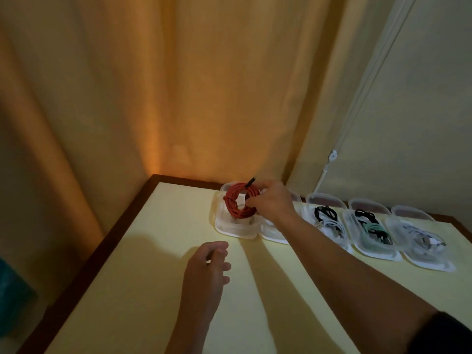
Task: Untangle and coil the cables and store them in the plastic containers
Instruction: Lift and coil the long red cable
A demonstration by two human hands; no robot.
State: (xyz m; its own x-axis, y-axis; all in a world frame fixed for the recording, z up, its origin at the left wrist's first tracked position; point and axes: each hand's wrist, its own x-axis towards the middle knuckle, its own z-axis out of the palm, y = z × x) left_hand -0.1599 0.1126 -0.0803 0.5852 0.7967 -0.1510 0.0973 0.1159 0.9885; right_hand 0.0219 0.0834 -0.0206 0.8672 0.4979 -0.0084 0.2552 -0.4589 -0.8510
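Nearest the camera, the left hand [208, 267] hovers over the pale yellow surface [153, 290] on the near side of the leftmost container [235, 227], fingers loosely curled and grasping nothing. Beyond it the right hand [273, 200] reaches across, its fingers pinching the right side of the red cable coil [236, 201], which stands on edge just over that open container rather than lying flat inside it.

Judging from that tilt, the coil could spring loose when let go, since nothing binds its loops and the black plug end [251, 181] sticks up free above the hand. A stray loop or that plug might overhang the rim and keep the lid from closing. The container looks light, so pressing down with one hand could slide it toward the surface's far edge, with the left hand not steadying it.

To the right of the leftmost container, a second container [274, 232] is largely hidden under the right forearm, so its contents cannot be told. Three further containers [378, 231] on that side hold black, white and green cables. Whether the red coil touches the container floor is unclear, and a pale cable beneath it is hard to make out.
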